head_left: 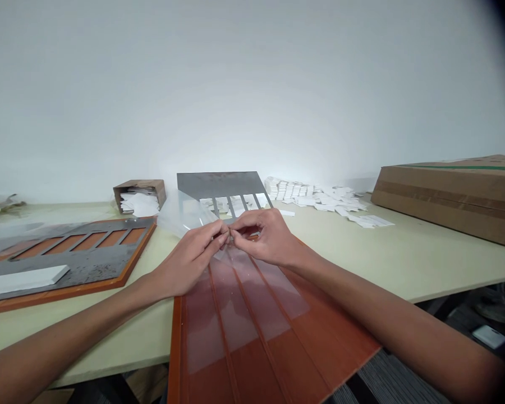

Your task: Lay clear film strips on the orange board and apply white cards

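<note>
Both hands meet above an orange-brown board (320, 342) with long raised ridges, which juts over the table's front edge. My left hand (196, 255) has its thumb and index finger pinched on a thin clear plastic film (174, 213). Right beside it, fingertip to fingertip, my right hand (267, 235) pinches the same film. Part of the film stands up behind my left hand, and a see-through layer lies over the board below. The exact edge between my fingertips is too small to make out. Behind the hands a grey slotted plate (219, 182) leans up.
At left on the pale table (340, 264) lies another orange board (128, 269) under a grey slotted plate (96, 258), with a white block (29, 279) on it. A small carton (162, 193) of paper, scattered white slips (336, 199) and a large cardboard box (446, 193) stand behind.
</note>
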Tool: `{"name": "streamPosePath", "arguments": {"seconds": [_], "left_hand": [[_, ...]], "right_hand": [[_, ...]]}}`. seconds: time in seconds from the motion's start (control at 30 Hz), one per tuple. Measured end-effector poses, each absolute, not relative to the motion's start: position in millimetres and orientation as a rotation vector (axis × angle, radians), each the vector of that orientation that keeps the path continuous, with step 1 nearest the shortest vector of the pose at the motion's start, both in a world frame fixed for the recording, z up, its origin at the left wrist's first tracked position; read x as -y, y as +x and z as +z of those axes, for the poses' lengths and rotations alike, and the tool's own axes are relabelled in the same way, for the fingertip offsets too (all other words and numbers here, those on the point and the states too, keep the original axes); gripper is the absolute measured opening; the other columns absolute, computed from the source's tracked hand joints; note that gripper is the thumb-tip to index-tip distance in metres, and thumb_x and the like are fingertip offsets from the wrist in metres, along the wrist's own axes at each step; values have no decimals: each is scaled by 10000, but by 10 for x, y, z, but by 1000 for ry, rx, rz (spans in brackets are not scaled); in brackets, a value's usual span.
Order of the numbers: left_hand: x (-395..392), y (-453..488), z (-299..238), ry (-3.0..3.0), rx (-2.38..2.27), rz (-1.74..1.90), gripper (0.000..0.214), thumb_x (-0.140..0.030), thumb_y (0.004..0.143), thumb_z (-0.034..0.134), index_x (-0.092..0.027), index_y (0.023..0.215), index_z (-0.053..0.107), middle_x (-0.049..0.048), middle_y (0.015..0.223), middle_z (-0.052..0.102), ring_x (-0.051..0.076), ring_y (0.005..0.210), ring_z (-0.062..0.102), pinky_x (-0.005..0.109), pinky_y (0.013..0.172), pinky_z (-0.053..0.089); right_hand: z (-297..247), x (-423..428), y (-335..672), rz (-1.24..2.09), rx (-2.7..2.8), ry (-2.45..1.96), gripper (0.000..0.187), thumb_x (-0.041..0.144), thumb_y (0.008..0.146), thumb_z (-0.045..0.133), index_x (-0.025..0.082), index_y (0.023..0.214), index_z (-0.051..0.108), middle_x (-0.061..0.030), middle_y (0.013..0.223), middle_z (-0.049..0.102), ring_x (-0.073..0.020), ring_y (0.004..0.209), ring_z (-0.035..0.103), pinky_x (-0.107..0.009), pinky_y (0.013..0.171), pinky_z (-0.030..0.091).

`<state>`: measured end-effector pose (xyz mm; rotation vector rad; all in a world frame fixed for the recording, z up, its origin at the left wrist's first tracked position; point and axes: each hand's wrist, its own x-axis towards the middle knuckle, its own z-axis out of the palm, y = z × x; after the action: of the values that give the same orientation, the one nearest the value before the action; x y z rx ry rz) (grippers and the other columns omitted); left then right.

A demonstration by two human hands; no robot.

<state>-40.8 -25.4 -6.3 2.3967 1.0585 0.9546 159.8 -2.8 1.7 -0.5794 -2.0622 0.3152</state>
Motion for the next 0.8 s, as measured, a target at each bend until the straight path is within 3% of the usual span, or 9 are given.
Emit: {"name": "streamPosePath", "arguments": {"seconds": [0.3, 0.63, 0.8], "left_hand": [[228, -379, -120, 2280, -1029, 1053, 316, -427, 1060, 395, -210, 849, 486, -20, 798, 505, 161, 745, 462, 280, 690, 351], [65, -400, -208, 1896, -965, 1309, 254, -455, 932, 659, -219, 1005, 601, 19, 920, 652, 163, 753, 641, 308, 725, 549], [77, -377, -172, 1785, -888, 1361, 307, -432, 878, 735, -210, 1044, 602, 18, 851, 657, 182, 795, 668, 304, 705, 596]], "right_hand": [[-72, -75, 1586, 483, 1974, -650, 139, 179, 785, 652, 155, 792, 789, -29, 732, 735, -123, 643, 645, -242, 614, 538], [-80, -109, 1579, 709, 1935, -748, 280, 323, 789, 783, 170, 1023, 801, -86, 923, 762, -152, 713, 677, -286, 646, 575], [-89, -132, 1587, 889, 1906, -726, 239, 349, 821, 772, 180, 987, 803, -82, 918, 770, -162, 751, 685, -301, 669, 572]]}}
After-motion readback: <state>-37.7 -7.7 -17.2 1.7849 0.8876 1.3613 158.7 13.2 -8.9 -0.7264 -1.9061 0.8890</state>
